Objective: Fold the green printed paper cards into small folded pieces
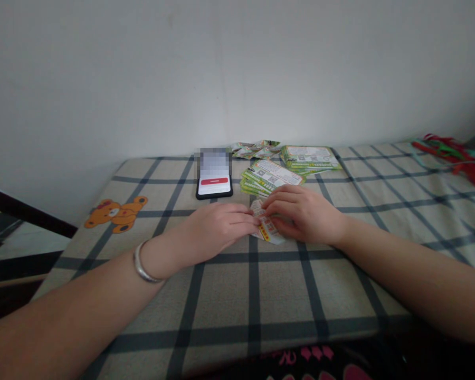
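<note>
A white printed leaflet [267, 230] with a yellow strip and red marks lies on the tablecloth between my two hands; its edge looks folded. My left hand [217, 227], with a silver bangle at the wrist, presses its closed fingers on the leaflet's left side. Bent over the right side, my right hand [306, 215] has its fingertips and thumb closed on the paper. The fingers cover much of the print. Just beyond my right hand is a fanned pile of green-edged leaflets [275, 174].
Behind it lie another stack of green leaflets [311, 155] and several folded paper pieces [257, 150] by the wall. A phone [214, 187] with a lit screen is on the left. Cloth bear [121, 214] and red-green straps [459, 158] lie farther out on the checked tablecloth [217, 295].
</note>
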Tool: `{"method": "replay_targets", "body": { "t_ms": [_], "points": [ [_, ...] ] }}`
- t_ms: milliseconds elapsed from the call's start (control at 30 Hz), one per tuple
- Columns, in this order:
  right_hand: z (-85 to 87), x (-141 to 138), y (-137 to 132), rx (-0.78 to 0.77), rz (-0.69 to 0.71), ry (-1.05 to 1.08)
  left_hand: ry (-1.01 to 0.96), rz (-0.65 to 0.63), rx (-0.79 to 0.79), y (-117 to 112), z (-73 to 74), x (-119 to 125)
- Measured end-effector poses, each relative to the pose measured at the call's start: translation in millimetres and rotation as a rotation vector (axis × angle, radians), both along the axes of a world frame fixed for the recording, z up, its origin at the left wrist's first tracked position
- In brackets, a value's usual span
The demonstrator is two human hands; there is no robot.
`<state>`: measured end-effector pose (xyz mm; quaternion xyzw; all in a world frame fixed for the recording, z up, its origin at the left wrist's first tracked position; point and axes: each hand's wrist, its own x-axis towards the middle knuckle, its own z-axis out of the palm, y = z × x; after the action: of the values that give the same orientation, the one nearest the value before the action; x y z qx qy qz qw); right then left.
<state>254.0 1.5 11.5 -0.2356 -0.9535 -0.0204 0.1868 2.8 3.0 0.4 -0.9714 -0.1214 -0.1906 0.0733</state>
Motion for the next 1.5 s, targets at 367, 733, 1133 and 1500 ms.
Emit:
{"method": "replay_targets", "body": {
  "t_ms": [367,733,1133,1500],
  "points": [
    [-8.1,4.6,4.5,-0.155,0.013,0.047,-0.014,0.017,-0.02,2.1,-1.9,-1.5],
    [0.7,9.1,11.7,-0.147,0.077,-0.032,0.0,0.104,0.065,2.6,-2.2,-3.0],
    [3.5,6.6,6.9,0.209,0.083,-0.122,0.019,0.169,-0.004,-2.9,-1.8,-1.5],
    [6.0,3.0,2.0,0.378,0.106,-0.179,0.038,0.35,0.082,-6.5,0.1,0.7]
  ]
}}
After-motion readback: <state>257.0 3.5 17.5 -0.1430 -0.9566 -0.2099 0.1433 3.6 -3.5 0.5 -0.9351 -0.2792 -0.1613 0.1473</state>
